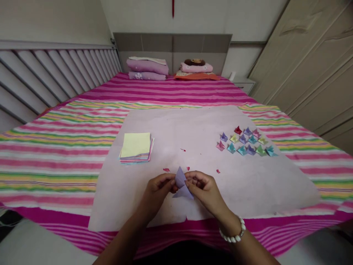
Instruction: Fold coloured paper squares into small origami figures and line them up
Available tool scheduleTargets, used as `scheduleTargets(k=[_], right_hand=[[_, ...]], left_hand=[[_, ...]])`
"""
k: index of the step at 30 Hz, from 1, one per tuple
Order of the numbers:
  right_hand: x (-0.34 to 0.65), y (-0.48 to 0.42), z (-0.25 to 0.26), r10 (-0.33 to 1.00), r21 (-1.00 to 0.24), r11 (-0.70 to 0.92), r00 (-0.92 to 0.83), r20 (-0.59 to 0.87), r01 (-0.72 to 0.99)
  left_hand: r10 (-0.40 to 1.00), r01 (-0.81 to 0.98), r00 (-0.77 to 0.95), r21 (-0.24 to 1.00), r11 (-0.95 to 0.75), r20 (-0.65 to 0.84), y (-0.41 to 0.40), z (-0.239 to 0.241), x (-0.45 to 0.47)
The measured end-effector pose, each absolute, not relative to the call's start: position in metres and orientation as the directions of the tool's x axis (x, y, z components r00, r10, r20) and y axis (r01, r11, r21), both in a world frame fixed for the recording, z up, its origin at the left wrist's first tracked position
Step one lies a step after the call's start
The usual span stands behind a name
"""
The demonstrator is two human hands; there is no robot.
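Note:
A folded piece of purple paper (180,178) is pinched between both hands above the near part of a pale sheet. Its upper part comes to a point, and a wider flap spreads out below. My left hand (160,189) grips its left edge between thumb and fingers. On the opposite edge, the thumb and fingertips of my right hand (203,187) are closed on the paper, with a white bead bracelet (236,232) round that wrist. Some of the fingertips are hidden behind the folds.
The pale sheet (176,129) lies on a striped bed. A stack of square coloured papers (136,146) sits on its left side. Several small folded paper pieces (243,139) stand in rows at the right. Small red scraps (166,170) lie beyond my hands.

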State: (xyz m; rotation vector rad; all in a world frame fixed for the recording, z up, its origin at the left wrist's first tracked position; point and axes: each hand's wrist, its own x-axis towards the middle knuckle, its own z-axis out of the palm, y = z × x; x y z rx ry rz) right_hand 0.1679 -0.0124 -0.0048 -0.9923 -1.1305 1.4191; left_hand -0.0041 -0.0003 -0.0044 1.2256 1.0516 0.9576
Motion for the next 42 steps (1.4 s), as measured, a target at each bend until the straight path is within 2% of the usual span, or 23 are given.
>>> scheduleTargets(k=[3,5,8,10,13,17,22,27,35,42], right_hand=[[0.166,-0.011,-0.006,0.996,-0.986,-0.011,-0.094,0.005,-0.166],[0.165,-0.01,-0.01,0.999,-0.994,0.037,-0.007,0.038,-0.104],[0.163,-0.008,-0.014,0.976,-0.984,0.165,0.134,0.173,0.072],[0.161,-0.009,-0.015,0.941,-0.941,0.253,0.168,0.294,0.226],[0.156,-0.013,-0.015,0.882,-0.84,0.366,0.138,0.45,0.4],[0.147,-0.017,-0.015,0.811,-0.735,0.487,0.07,0.582,0.473],[0.143,-0.019,-0.018,0.838,-0.76,0.468,0.047,0.544,0.451],[0.143,-0.017,-0.018,0.859,-0.799,0.424,0.09,0.503,0.426],[0.142,-0.014,-0.023,0.915,-0.832,0.313,0.089,0.393,0.459],[0.141,-0.015,-0.023,0.914,-0.825,0.294,0.109,0.39,0.483]], left_hand=[[0.979,0.051,0.186,0.996,0.073,-0.081,0.001,-0.007,-0.003],[0.999,0.149,0.032,0.989,-0.021,0.016,0.0,-0.005,-0.003],[0.969,0.317,-0.141,0.936,-0.151,0.204,-0.006,0.001,-0.002],[0.977,0.304,-0.098,0.941,-0.151,0.188,-0.012,0.005,0.001],[0.997,0.228,0.053,0.971,-0.068,0.057,-0.017,0.003,0.01],[0.994,0.319,0.106,0.947,-0.044,0.01,-0.014,-0.005,0.017],[0.987,0.465,0.162,0.883,-0.064,-0.014,-0.011,-0.007,0.016],[0.988,0.567,0.151,0.814,-0.122,0.043,-0.01,-0.005,0.015],[0.989,0.603,0.145,0.789,-0.118,0.037,-0.008,-0.006,0.015],[0.999,0.666,0.045,0.744,-0.048,0.024,-0.008,-0.007,0.014]])
